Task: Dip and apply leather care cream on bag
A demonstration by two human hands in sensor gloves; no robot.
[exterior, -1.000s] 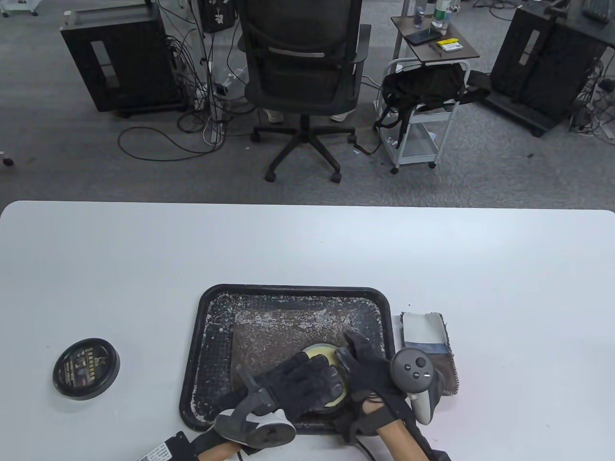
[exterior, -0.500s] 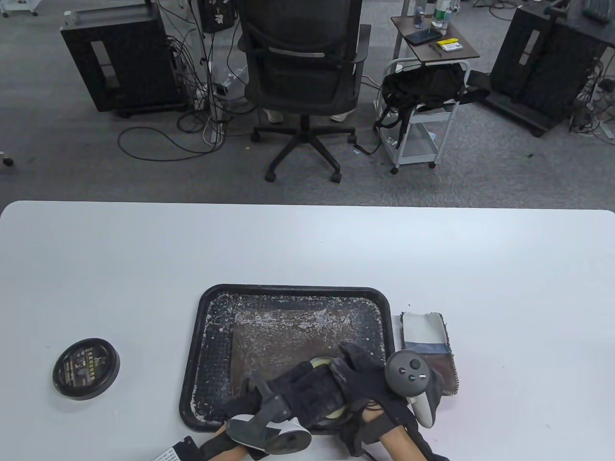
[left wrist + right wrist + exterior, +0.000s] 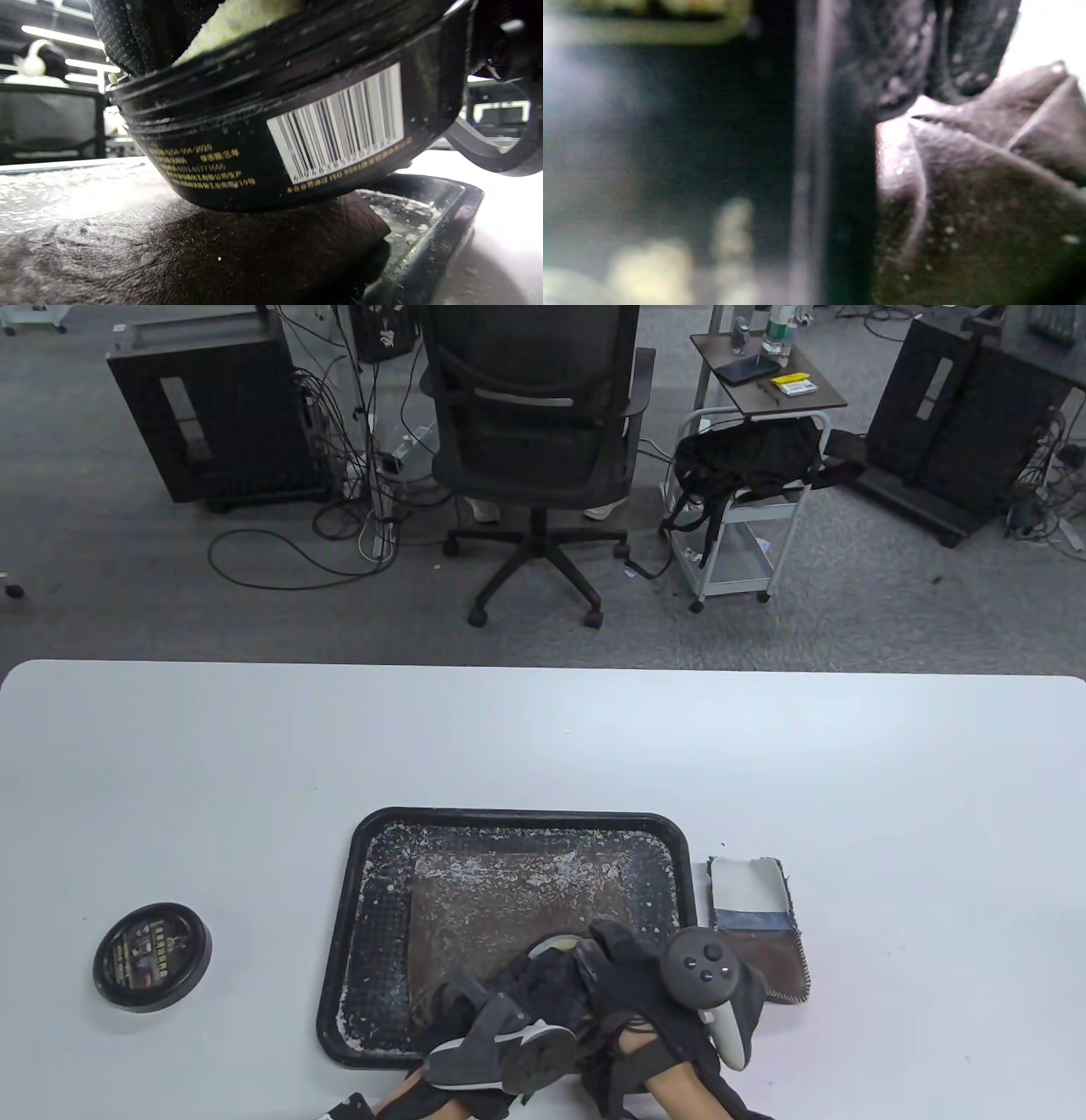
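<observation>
1. The cream tin [image 3: 556,950] sits low and centre in the table view, on the brown leather bag [image 3: 509,891] in the black tray [image 3: 373,848].
2. The left hand [image 3: 543,993] curls over the tin's open top, fingers in the pale cream.
3. The right hand [image 3: 632,976] lies against the tin's side; whether it is holding the tin I cannot tell.
4. The tin looks rigid and light, likely greasy: take its side wall.
5. The leather is soft and creases.
</observation>
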